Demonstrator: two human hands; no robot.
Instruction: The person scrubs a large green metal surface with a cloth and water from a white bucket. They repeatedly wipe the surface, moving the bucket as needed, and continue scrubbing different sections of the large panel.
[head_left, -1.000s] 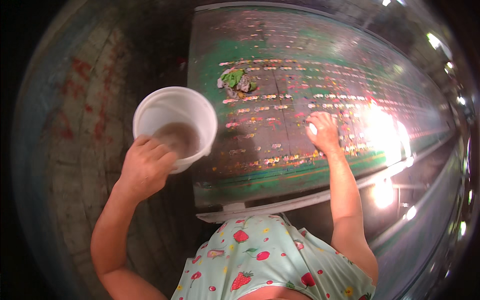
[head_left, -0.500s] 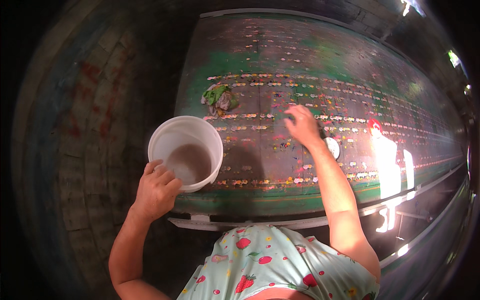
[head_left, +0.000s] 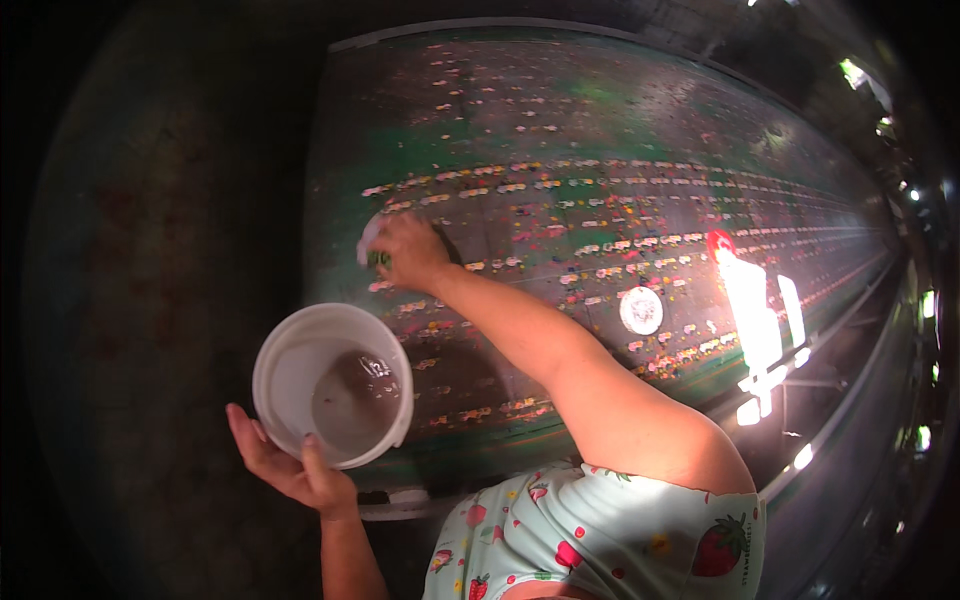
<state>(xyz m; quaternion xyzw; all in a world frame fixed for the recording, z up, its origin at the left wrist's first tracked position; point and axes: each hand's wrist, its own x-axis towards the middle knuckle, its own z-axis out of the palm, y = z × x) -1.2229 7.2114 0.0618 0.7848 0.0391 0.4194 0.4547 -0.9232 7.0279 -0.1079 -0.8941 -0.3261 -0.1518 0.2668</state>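
My right hand (head_left: 408, 248) is closed over a crumpled pale and green cloth (head_left: 372, 243) near the left side of the table. Its fingers hide most of the cloth. Closer to me on the left is a white plastic bucket (head_left: 266, 385), its mouth facing up; a shiny, dark round patch shows at the bottom, looking like shallow water. My left hand (head_left: 300, 475) is at the bucket's near left side, thumb against the rim and fingers stretched along the outside. The bucket's underside is hidden, so I cannot tell whether it rests on the table.
A long dark and green table (head_left: 560, 400), marked with rows of small multicoloured spots, runs off to the right. On it lies a round white disc (head_left: 641, 311). Bright sunlight (head_left: 755, 315) falls across the right side beside a red patch (head_left: 720, 243). A dark wall or floor borders the left.
My right hand has moved left from mid-table onto the cloth. My left hand has turned, its fingers now spreading outward beside the bucket. The view has shifted, and the white disc is now uncovered.
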